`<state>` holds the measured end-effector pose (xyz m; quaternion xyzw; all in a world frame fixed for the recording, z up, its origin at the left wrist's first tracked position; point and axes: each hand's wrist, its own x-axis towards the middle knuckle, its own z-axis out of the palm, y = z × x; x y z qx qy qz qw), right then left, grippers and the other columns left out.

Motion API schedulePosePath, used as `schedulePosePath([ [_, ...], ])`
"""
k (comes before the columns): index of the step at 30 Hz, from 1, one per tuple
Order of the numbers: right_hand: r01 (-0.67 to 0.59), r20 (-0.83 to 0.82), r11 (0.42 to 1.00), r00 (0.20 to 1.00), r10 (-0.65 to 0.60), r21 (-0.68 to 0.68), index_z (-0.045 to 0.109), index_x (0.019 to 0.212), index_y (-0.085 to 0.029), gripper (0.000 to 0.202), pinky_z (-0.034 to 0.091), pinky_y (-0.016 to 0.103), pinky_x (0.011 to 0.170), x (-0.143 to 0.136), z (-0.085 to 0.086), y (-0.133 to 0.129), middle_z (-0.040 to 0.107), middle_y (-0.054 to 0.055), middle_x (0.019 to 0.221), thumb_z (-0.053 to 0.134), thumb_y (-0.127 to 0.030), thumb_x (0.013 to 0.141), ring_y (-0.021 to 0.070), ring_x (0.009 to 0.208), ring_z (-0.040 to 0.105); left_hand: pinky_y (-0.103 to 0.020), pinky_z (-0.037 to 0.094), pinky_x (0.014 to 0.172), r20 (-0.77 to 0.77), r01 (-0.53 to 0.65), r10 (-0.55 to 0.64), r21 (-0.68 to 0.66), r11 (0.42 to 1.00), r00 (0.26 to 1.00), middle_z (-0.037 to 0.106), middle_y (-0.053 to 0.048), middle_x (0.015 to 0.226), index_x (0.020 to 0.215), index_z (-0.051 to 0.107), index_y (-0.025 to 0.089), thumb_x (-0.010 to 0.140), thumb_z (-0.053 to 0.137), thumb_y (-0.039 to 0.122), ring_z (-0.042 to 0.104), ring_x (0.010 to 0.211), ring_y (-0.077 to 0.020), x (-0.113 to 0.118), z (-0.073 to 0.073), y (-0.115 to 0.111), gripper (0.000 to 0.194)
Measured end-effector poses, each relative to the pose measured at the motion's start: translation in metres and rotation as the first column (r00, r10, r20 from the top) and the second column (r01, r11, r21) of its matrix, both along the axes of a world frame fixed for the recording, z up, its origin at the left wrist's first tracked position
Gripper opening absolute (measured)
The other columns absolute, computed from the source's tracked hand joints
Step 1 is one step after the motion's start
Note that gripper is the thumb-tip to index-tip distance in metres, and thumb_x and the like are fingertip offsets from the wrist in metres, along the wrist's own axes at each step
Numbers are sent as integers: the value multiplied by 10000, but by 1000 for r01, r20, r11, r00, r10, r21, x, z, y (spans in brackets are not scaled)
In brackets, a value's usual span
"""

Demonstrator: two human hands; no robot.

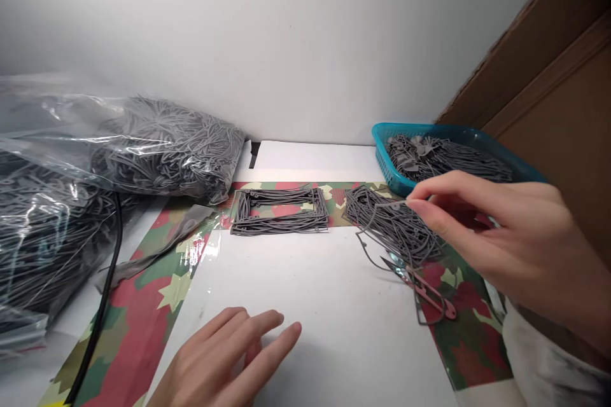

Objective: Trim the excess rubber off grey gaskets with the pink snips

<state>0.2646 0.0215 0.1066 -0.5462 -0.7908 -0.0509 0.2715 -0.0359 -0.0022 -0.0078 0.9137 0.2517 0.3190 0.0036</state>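
My right hand (pixel 506 229) pinches one thin grey gasket (pixel 365 245) between thumb and forefinger at its upper edge. The gasket is a limp loop with small tabs, and it hangs down to the left over a tangled heap of gaskets (pixel 391 222). Beneath it lie small scissors (pixel 420 283) with reddish handles, blades towards the upper left. My left hand (pixel 233 356) rests low over the white sheet (pixel 305 286), fingers apart and holding nothing. Ahead of it, several gaskets lie stacked in a neat rectangle (pixel 279 225).
Clear plastic bags full of grey gaskets (pixel 176 146) fill the left side. A black cable (pixel 102 305) runs down there beside a grey strip (pixel 157 254). At the back right stands a blue basket (pixel 389 168) of gaskets, near a cardboard wall (pixel 548 76). A patterned cloth (pixel 138 324) covers the table.
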Motion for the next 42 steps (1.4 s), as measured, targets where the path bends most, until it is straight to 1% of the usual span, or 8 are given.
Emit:
schedulePosePath([
  [10, -223, -38, 973, 975, 221, -61, 554, 890, -311, 106, 428, 191, 426, -24, 14, -34, 677, -69, 641, 478, -291, 961, 88, 450, 589, -272, 509, 753, -20, -87, 87, 0, 996, 996, 696, -55, 892, 1097, 642, 200, 917, 368, 34, 637, 792, -141, -3, 1, -5, 368],
  [15, -422, -255, 886, 893, 371, -190, 568, 889, -264, 99, 447, 188, 448, -53, -2, -29, 693, -59, 719, 505, -209, 942, 82, 493, 589, -277, 515, 767, 4, -112, 112, 54, 992, 994, 699, -41, 872, 1040, 654, 181, 847, 417, -16, 644, 766, -132, -6, 6, 0, 363],
  [16, -416, -278, 887, 892, 356, -201, 571, 892, -252, 92, 463, 198, 491, -59, -9, -25, 672, -61, 706, 503, -212, 940, 89, 520, 588, -280, 514, 768, 10, -131, 130, 70, 989, 991, 698, -42, 872, 1035, 657, 178, 831, 435, -18, 645, 776, -137, -8, 7, 2, 360],
  [18, -361, -137, 882, 932, 335, -303, 593, 975, -223, 92, 508, 270, 636, -67, -22, -16, 670, -7, 844, 509, -233, 940, 151, 717, 635, -284, 504, 759, -1, -155, 156, 95, 983, 988, 696, -46, 868, 1038, 661, 169, 798, 462, -23, 640, 774, -144, -11, 9, 6, 366],
  [22, -324, -54, 912, 946, 321, -251, 587, 1065, -177, 162, 516, 334, 788, -64, -29, -6, 630, 75, 1078, 477, -180, 947, 204, 953, 615, -318, 487, 764, -10, -181, 183, 111, 977, 983, 686, -57, 829, 1012, 659, 142, 764, 450, -39, 618, 749, -157, -12, 16, 12, 372],
  [27, -264, -96, 946, 964, 250, -188, 569, 1058, -233, 138, 517, 233, 742, -40, -21, -19, 672, 17, 995, 482, -203, 955, 144, 868, 645, -308, 488, 717, 47, -208, 205, 101, 973, 978, 669, -25, 746, 934, 643, 163, 769, 438, -41, 607, 676, -144, -7, 20, 14, 333],
  [36, -88, -25, 957, 996, 84, -278, 590, 999, -239, 146, 520, 249, 548, -14, -78, -44, 738, -5, 859, 464, -187, 946, 160, 687, 709, -325, 469, 774, -59, -157, 156, -16, 988, 986, 670, -46, 823, 997, 645, 143, 828, 446, 1, 582, 731, -154, -15, 5, 3, 296],
  [42, -36, 107, 980, 993, 58, -196, 635, 997, -139, 193, 517, 311, 573, -13, -90, -50, 745, 49, 825, 452, -184, 954, 201, 698, 719, -337, 458, 785, 3, -194, 195, -70, 979, 981, 681, -37, 851, 1010, 662, 183, 863, 432, 25, 598, 765, -168, -16, -7, 1, 315],
])
